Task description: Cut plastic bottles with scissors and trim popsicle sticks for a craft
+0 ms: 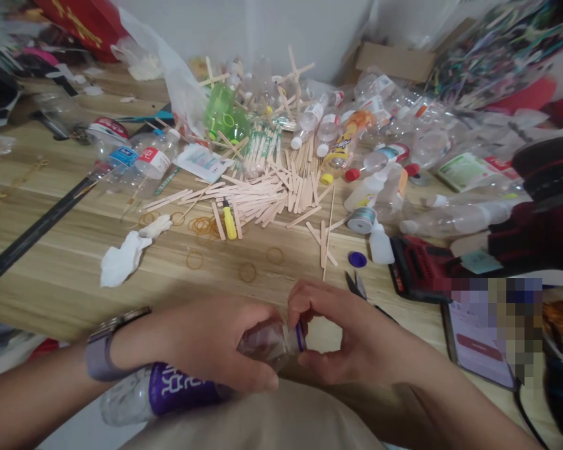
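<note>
A clear plastic bottle (263, 342) with a purple label lies on its side over my lap, its neck pointing right. My left hand (206, 340), wearing a watch, is wrapped round the bottle's body. At the bottle's mouth, the thumb and fingers of my right hand (351, 337) are curled round a purple ring (301, 336) on the neck. A purple cap (358, 259) lies on the table ahead of my right hand. Scissors (356, 286) rest just beyond that hand, partly hidden by it.
Wooden sticks (263, 199) are heaped mid-table, with rubber bands (248, 272) and a yellow-handled screwdriver (229, 222) nearby. Several plastic bottles (460, 219) crowd the back and right. A red-black power tool (422, 265) and a phone (478, 344) lie right. Crumpled tissue (122, 257) lies left.
</note>
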The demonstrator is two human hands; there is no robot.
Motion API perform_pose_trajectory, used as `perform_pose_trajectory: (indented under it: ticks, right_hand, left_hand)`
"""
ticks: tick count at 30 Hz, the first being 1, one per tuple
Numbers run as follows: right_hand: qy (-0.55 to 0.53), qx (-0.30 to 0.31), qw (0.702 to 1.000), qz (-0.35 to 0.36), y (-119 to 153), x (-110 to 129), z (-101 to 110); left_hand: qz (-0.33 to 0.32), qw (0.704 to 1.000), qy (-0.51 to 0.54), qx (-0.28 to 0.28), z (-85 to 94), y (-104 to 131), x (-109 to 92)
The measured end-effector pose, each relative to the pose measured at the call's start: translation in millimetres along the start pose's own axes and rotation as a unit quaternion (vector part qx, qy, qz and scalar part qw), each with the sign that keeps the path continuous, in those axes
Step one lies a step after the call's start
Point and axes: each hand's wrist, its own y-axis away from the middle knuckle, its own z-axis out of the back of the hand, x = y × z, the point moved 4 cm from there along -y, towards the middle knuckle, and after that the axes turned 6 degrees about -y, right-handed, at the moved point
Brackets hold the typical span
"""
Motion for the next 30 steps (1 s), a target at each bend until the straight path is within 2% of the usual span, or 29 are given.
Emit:
perform_pose_trajectory:
  ticks: [6, 9, 11, 14, 17, 20, 23, 25, 30]
  right_hand:
    - [0.024, -0.103, 0.994, 0.012, 5.3, -0.1, 4.5]
    - [0.041, -0.177, 0.982, -0.055, 4.6, -19.7, 14.8]
    - [0.131, -0.209, 0.964, -0.1, 0.0, -35.6, 23.8]
    - [0.302, -0.201, 0.925, -0.111, -14.4, -53.3, 32.0]
    - [0.367, -0.193, 0.903, -0.113, -27.7, -64.2, 33.0]
    - [0.411, -0.156, 0.892, -0.104, -33.1, -67.9, 28.3]
    - [0.432, -0.115, 0.891, -0.082, -30.1, -63.8, 25.9]
    - [0.446, -0.112, 0.886, -0.059, -25.3, -53.7, 27.0]
    - [0.439, -0.191, 0.878, 0.004, 7.6, -10.2, 21.2]
  left_hand:
    - [0.049, 0.998, -0.025, 0.001, 3.5, -0.5, 12.0]
    - [0.062, 0.998, 0.003, -0.018, 11.3, 2.9, 14.3]
    - [0.067, 0.996, 0.024, -0.052, 19.0, 5.9, 15.6]
    - [0.065, 0.988, 0.049, -0.129, 31.0, 11.3, 18.9]
    - [0.054, 0.973, 0.071, -0.213, 39.1, 18.5, 26.6]
    - [0.033, 0.958, 0.113, -0.26, 42.4, 24.7, 37.0]
    - [0.012, 0.949, 0.173, -0.263, 45.3, 25.4, 43.3]
    - [0.003, 0.943, 0.21, -0.257, 48.2, 21.7, 43.2]
    - [0.005, 0.905, 0.338, -0.26, 51.4, 2.2, 41.2]
